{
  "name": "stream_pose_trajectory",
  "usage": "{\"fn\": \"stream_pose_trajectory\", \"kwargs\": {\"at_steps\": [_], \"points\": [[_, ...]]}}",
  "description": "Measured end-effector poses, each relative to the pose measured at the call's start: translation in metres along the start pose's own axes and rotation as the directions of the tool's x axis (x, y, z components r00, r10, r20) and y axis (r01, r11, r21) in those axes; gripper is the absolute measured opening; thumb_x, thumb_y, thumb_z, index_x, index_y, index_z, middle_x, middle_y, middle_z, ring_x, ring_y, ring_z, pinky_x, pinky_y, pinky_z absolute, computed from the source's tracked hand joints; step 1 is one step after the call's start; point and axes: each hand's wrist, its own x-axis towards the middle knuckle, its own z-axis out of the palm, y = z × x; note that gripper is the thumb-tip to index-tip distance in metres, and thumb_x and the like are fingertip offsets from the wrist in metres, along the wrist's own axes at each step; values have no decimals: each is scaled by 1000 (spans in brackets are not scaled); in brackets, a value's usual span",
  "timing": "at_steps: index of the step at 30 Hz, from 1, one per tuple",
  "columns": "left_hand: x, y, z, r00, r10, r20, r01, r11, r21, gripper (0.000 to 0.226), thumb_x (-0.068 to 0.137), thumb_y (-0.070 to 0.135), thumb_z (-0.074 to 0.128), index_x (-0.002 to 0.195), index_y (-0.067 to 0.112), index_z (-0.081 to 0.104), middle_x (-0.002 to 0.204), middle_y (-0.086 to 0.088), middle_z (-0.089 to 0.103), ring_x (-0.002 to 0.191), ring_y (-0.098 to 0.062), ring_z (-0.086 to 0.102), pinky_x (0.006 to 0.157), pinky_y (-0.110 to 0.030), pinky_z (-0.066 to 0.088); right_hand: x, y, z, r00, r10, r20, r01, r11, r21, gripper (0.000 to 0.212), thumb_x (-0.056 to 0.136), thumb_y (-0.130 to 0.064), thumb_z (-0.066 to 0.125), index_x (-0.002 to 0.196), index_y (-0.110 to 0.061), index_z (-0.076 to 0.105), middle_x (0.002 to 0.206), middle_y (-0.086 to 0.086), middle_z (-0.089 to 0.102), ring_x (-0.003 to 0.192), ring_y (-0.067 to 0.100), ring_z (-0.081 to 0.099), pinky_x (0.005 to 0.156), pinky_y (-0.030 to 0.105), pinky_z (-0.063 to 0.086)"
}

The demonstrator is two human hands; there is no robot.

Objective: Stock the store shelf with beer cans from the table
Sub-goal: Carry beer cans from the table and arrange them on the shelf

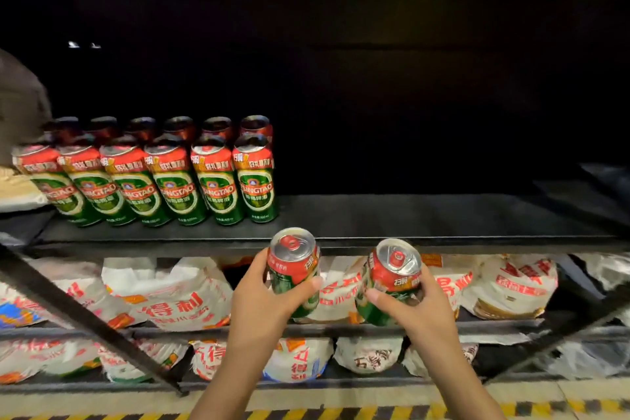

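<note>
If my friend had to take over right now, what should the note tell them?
Left hand grips one beer can; right hand grips another can. Both are held in front of the shelf edge, not yet set down.
Done: two rows of cans stand upright on the shelf's left side.
Left: stand these two cans on the bare part to the right of the rows. The table is out of view, so how many remain is unknown.

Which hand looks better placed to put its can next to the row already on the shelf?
Probably the left hand. Its can is upright and nearer the row, just right of its end. The right hand holds a tilted can farther off.
</note>
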Motion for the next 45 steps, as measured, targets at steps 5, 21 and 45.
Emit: {"fn": "stream_pose_trajectory", "kwargs": {"at_steps": [5, 21, 45], "points": [[60, 6, 32, 998, 39, -41, -40, 998, -40, 61, 64, 25, 84, 117, 29, 56, 105, 15, 65, 87, 13, 58, 67, -1, 44, 71, -19, 1, 989, -127, 75, 130, 991, -42, 60, 64, -20, 85, 114, -29, 53, 105, -10, 64, 93, 1, 62, 72, 16, 51], [152, 0, 54, 997, 70, -46, -69, 998, 12, 63, 68, 24, 83, 123, 27, 52, 110, 19, 61, 101, 8, 56, 79, -8, 45, 165, -24, 38, 970, -205, 133, 205, 979, 9, 63, 68, -15, 82, 123, -22, 52, 112, -9, 64, 99, -3, 61, 77, 9, 49], [201, -19, 73, 995, 60, -84, -61, 998, -13, 44, 76, 20, 77, 109, 20, 47, 104, 6, 60, 97, -8, 58, 77, -12, 42, 218, -4, 64, 964, -215, 153, 210, 976, 49, 56, 71, -10, 79, 115, -30, 51, 108, -11, 65, 100, 0, 63, 76, 10, 49]]}}
